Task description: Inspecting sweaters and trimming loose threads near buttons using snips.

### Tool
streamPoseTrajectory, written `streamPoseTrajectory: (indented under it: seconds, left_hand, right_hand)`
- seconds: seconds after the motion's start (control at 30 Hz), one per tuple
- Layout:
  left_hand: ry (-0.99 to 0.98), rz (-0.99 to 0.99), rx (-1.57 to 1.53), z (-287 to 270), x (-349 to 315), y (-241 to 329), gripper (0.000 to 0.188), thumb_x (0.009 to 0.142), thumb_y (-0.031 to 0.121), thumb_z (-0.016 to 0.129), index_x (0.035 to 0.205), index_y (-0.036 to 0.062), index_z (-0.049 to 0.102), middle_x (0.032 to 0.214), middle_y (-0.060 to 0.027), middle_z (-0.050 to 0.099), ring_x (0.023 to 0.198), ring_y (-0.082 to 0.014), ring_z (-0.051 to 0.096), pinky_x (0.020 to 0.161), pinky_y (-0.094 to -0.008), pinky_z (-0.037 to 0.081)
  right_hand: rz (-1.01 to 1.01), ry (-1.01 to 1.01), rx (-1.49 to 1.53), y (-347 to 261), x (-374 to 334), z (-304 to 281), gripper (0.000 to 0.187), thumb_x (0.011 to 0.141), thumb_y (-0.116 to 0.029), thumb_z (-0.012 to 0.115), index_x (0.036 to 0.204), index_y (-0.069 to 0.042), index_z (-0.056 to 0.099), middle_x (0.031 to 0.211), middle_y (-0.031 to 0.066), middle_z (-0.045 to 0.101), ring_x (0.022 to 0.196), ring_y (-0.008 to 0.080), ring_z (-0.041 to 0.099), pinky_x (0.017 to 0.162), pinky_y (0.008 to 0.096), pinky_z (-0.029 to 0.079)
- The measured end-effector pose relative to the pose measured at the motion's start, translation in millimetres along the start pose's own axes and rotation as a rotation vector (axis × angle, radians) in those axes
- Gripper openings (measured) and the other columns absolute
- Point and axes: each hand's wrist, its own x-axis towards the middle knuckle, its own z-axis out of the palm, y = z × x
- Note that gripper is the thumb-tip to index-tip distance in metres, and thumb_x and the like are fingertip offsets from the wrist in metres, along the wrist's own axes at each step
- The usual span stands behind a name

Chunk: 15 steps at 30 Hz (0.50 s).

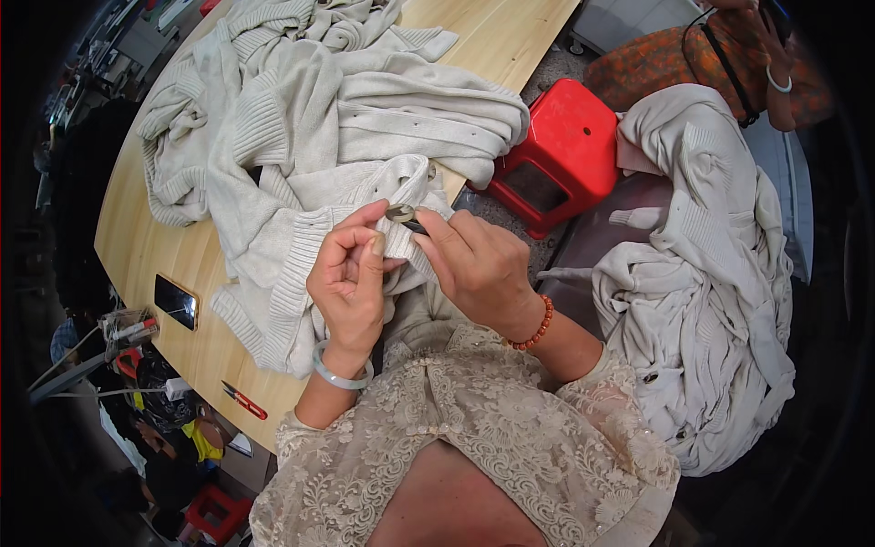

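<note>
A cream knitted cardigan [305, 264] lies on the table in front of me, its ribbed edge raised between my hands. My left hand [351, 273] is closed on this knit edge, with the index fingertip against a round, shiny, dark button [399, 213]. From the other side, my right hand [478, 264] pinches the button between thumb and fingers. A dark part shows under the right fingertips; I cannot tell whether it belongs to the button.
More cream knitwear [301, 100] is heaped across the wooden table [137, 242]. A phone [176, 302] and red thread snips [244, 400] lie at left. To the right stand a red stool [570, 137] and another knitwear pile [693, 301]. A person [674, 68] is at far right.
</note>
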Motion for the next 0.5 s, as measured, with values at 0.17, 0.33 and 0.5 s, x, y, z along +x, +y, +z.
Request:
streamPoseTrajectory:
  seconds: [0.17, 0.33, 0.5]
  left_hand:
    - [0.002, 0.004, -0.01, 0, 0, -1, 0.009, 0.098, 0.003, 0.057, 0.103, -0.0034, 0.056, 0.13, -0.0209, 0.058, 0.094, -0.0093, 0.063, 0.075, -0.0227, 0.06]
    - [0.016, -0.015, -0.06, -4, 1, -7, 0.008, 0.097, 0.004, 0.059, 0.103, -0.0012, 0.058, 0.127, -0.019, 0.061, 0.094, -0.0077, 0.062, 0.075, -0.0202, 0.055]
    - [0.026, -0.023, -0.076, -10, -1, -11, 0.007, 0.097, 0.004, 0.061, 0.102, 0.0006, 0.059, 0.12, -0.0156, 0.066, 0.089, -0.0059, 0.06, 0.073, -0.0185, 0.049]
  right_hand:
    - [0.048, 0.025, 0.099, 5, 2, 1, 0.025, 0.085, -0.013, 0.073, 0.108, -0.006, 0.068, 0.071, 0.0058, 0.054, 0.053, 0.0218, 0.055, 0.047, 0.0341, 0.043]
    - [0.148, 0.031, 0.285, 11, 1, 5, 0.025, 0.082, -0.012, 0.078, 0.104, -0.006, 0.068, 0.072, 0.0069, 0.058, 0.051, 0.0195, 0.054, 0.046, 0.0318, 0.041]
    - [0.416, -0.138, 0.667, 23, -13, 10, 0.037, 0.08, -0.008, 0.081, 0.112, -0.002, 0.062, 0.069, -0.0041, 0.052, 0.058, 0.0042, 0.046, 0.052, 0.0231, 0.038]
